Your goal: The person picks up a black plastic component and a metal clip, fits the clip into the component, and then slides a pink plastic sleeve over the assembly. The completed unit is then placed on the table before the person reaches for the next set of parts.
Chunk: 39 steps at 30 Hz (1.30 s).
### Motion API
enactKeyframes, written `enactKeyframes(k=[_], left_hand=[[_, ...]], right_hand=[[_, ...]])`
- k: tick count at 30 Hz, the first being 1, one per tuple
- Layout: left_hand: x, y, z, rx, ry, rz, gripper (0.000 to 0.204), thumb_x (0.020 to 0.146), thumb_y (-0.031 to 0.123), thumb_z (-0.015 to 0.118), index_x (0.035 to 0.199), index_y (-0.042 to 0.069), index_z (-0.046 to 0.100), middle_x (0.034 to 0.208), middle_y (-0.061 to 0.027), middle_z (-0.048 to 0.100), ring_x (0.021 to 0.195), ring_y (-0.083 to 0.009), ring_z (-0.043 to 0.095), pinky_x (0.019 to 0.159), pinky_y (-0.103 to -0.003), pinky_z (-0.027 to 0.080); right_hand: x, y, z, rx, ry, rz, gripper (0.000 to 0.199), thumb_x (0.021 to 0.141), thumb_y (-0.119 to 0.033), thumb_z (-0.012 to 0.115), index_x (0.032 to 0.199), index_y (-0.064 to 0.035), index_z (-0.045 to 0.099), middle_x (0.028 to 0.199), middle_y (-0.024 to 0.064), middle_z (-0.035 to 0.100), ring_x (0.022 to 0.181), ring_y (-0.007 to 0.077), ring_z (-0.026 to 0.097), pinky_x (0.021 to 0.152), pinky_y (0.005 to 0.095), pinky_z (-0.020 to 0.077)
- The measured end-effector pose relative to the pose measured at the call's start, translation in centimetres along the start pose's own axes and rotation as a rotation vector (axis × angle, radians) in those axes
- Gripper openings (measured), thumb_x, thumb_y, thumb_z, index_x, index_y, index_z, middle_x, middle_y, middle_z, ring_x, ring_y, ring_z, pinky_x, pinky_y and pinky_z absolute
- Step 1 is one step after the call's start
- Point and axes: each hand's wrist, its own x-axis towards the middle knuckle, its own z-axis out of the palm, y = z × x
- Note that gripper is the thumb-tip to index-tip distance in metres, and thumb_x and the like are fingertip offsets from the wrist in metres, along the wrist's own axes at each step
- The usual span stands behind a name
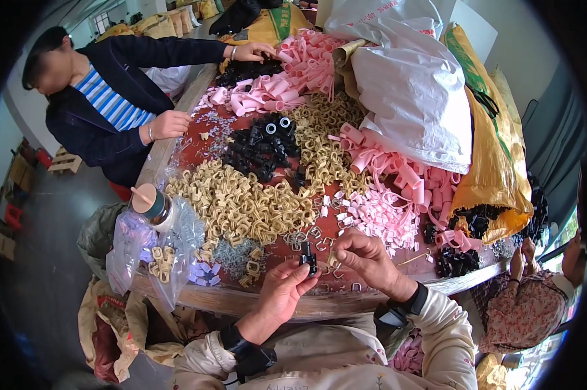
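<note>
Presumably to keep its upper end exposed, left hand (280,292) clamps black fitting (308,260) low; right hand (370,261) pinches small tan piece (333,258) just beside it.

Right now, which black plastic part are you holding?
The black part in the left hand; unlike the black heap, it is held off the table.

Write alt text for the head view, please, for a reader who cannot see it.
A person's left hand holds a small black part and the right hand pinches a small tan piece, at a table heaped with tan clips, pink tubes and black fittings. A co-worker's hand is beside the pink tubes.
</note>
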Motion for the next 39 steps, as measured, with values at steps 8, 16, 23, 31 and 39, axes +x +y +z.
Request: enactKeyframes(k=[8,16,23,31,39], left_hand=[[-0.7,-0.5,0.5,0.061,-0.048,-0.058,0.018,0.080,0.011,0.052,0.097,0.004,0.055,0.090,-0.0080,0.058,0.083,-0.0207,0.058,0.074,-0.029,0.048],[-1.1,-0.6,0.4,0.152,0.006,-0.100,0.020,0.079,0.013,0.054,0.096,0.003,0.055,0.090,-0.0081,0.058,0.080,-0.0190,0.058,0.073,-0.029,0.048],[-1.5,3.0,-0.5,0.093,0.046,-0.036,0.021,0.081,0.013,0.050,0.098,0.000,0.052,0.084,-0.0096,0.058,0.074,-0.0174,0.058,0.066,-0.026,0.049],[-5.1,7.5,-4.4,0.086,0.180,0.216,0.021,0.081,0.015,0.049,0.095,0.000,0.052,0.083,-0.0108,0.058,0.072,-0.0173,0.058,0.063,-0.024,0.049],[-7.9,8.9,-6.4,0.067,0.330,0.295,0.019,0.080,0.014,0.051,0.093,0.000,0.054,0.085,-0.0104,0.059,0.072,-0.0159,0.058,0.064,-0.023,0.048]], right_hand=[[-0.3,-0.7,1.8,0.040,-0.040,0.018,0.008,0.079,-0.010,0.056,0.080,-0.0028,0.055,0.077,0.0020,0.050,0.069,0.0108,0.048,0.060,0.0237,0.0400],[-0.6,0.2,2.2,-0.144,-0.061,0.139,0.010,0.078,-0.012,0.057,0.079,-0.0028,0.054,0.076,0.0016,0.049,0.068,0.0110,0.048,0.060,0.0230,0.0407],[0.7,-0.5,2.9,0.110,-0.162,0.284,0.010,0.076,-0.012,0.058,0.080,-0.0035,0.054,0.073,0.0042,0.050,0.067,0.0146,0.051,0.059,0.0249,0.0414],[4.2,1.0,5.0,-0.569,-0.520,-0.149,0.019,0.071,-0.013,0.058,0.087,-0.0038,0.053,0.076,0.0107,0.052,0.074,0.0271,0.054,0.062,0.0340,0.0438],[5.7,0.4,11.2,-0.772,-0.631,-0.360,0.015,0.067,-0.010,0.053,0.081,-0.0056,0.054,0.079,0.0095,0.050,0.073,0.0272,0.053,0.063,0.0357,0.0434]])
